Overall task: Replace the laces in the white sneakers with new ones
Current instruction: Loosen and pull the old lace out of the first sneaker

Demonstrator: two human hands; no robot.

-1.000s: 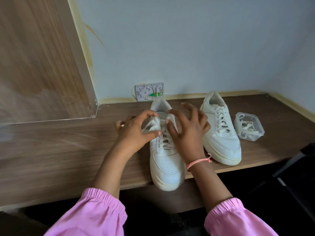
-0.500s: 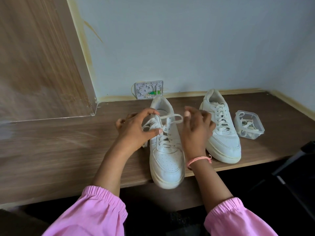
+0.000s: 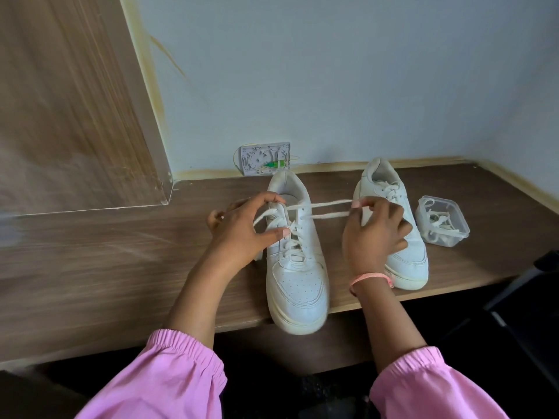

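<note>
Fingers of the right hand (image 3: 375,234), at centre right of the frame, pinch a loop of lace (image 3: 320,208) whose two strands run level and taut leftward to the top eyelets of the near sneaker (image 3: 295,261); the remaining fingers are curled, and a pink band (image 3: 370,278) circles the wrist. The left hand (image 3: 242,234), at centre, curves round the near sneaker's collar, forefinger arched over the tongue and thumb tip pressed on the crossed lacing; whether it also nips a strand there is hard to tell, and its other fingers are hidden behind the palm. This sneaker lies with its toe hanging over the front edge of the wooden shelf (image 3: 106,261). Behind the right hand stands the second sneaker (image 3: 411,255), laced, its middle covered by the knuckles. Just right of it sits a clear plastic tub (image 3: 453,237) holding loose laces, too tangled to count. Against the wall at upper centre leans a small white plate (image 3: 266,157) with green parts. Pink sleeves (image 3: 169,379) are cut off by the bottom edge.
</note>
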